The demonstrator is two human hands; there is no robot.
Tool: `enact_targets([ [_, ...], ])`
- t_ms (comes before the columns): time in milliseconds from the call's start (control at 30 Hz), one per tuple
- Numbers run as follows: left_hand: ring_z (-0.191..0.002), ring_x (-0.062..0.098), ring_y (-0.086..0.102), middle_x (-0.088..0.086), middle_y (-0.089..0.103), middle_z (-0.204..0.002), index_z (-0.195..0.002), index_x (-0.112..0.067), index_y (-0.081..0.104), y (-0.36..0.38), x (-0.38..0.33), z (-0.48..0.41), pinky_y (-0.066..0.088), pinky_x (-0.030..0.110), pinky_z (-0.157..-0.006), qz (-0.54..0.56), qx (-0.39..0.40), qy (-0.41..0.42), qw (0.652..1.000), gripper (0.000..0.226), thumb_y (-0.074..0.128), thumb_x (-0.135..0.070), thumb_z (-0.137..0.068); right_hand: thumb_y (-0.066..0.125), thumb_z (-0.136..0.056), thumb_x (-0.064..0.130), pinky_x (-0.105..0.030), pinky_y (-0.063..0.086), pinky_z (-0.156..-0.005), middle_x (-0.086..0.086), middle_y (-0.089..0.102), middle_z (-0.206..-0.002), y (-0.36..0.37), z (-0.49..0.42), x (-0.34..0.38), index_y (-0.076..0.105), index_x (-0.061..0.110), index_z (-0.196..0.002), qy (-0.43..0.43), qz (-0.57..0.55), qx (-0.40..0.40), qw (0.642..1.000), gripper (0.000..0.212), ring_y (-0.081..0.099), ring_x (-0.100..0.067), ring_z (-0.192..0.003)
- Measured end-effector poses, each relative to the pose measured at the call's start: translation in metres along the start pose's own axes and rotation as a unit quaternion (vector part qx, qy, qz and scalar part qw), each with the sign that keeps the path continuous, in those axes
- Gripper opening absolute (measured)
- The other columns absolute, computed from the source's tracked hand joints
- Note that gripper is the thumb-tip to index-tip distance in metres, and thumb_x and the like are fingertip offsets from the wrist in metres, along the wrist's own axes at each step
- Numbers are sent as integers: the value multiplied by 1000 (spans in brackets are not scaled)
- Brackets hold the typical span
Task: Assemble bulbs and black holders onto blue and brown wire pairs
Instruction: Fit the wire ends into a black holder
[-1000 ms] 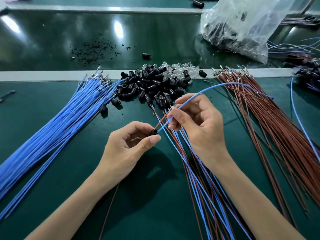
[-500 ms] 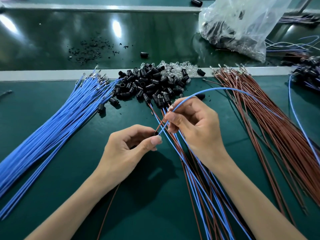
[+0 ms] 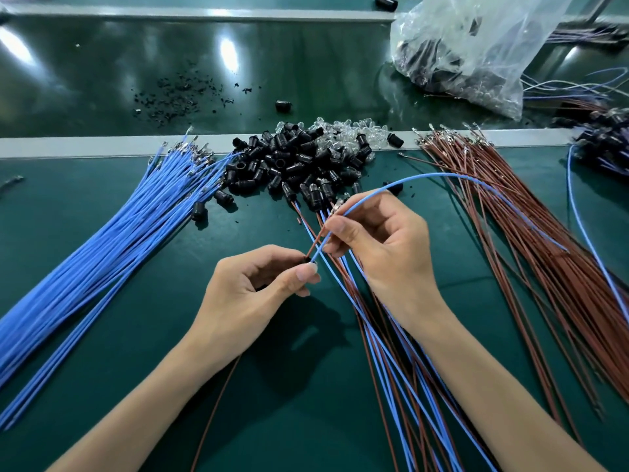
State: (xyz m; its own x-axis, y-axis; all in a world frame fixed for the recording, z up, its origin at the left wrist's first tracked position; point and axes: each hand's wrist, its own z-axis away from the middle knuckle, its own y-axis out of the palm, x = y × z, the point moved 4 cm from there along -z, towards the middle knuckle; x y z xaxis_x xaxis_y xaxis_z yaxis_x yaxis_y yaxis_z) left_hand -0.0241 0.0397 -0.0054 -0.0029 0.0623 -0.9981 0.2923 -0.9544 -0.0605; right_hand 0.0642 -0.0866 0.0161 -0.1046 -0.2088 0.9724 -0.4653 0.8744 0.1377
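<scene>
My left hand [image 3: 252, 294] pinches a small black holder [image 3: 307, 259] between thumb and forefinger at the table's middle. My right hand [image 3: 381, 240] grips a blue wire [image 3: 442, 176] that arcs away to the right, its end meeting the holder, along with a short brown wire [image 3: 315, 242] crossing it. Behind the hands lies a heap of black holders [image 3: 286, 165] mixed with clear bulbs [image 3: 350, 131]. A fan of blue wires [image 3: 102, 247] lies at the left and a fan of brown wires [image 3: 531, 233] at the right. Assembled wire pairs [image 3: 401, 379] run beneath my right forearm.
A clear plastic bag [image 3: 476, 46] with dark parts sits at the back right. More finished parts [image 3: 606, 144] pile at the right edge. Black crumbs [image 3: 177, 97] and a lone holder [image 3: 283, 105] lie on the far belt beyond a grey rail [image 3: 85, 146].
Both hands have shifted slightly toward me and closer together; the blue wire's end has been pushed further toward the holder in my left fingers.
</scene>
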Motion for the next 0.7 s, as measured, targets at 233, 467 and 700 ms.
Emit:
enact_targets([
  [233, -62, 10, 67, -1, 74, -74, -83, -15, 71, 1, -1, 1, 51, 15, -65, -6, 4, -1, 1000, 17, 66, -29, -73, 64, -86, -1, -18, 51, -57, 1, 69, -64, -1, 0, -4, 61, 15, -78, 28, 6, 11, 1000, 18, 64, -9, -55],
  [467, -62, 12, 66, 0, 73, -74, -86, -10, 70, -1, -1, 0, 52, 17, -65, -12, 3, 1, 1000, 20, 62, -27, -78, 61, -88, -3, -17, 50, -58, 4, 69, -66, 1, 0, -3, 60, 14, -81, 12, 22, 29, 999, 18, 64, -8, -56],
  [700, -61, 10, 65, -1, 73, -74, -87, -10, 70, 0, -1, 0, 51, 16, -65, -25, 12, 3, 1000, 21, 61, -27, -79, 62, -87, 4, -18, 51, -60, 5, 68, -68, 3, 2, -2, 61, 20, -82, -6, 45, 45, 998, 17, 64, -8, -58],
])
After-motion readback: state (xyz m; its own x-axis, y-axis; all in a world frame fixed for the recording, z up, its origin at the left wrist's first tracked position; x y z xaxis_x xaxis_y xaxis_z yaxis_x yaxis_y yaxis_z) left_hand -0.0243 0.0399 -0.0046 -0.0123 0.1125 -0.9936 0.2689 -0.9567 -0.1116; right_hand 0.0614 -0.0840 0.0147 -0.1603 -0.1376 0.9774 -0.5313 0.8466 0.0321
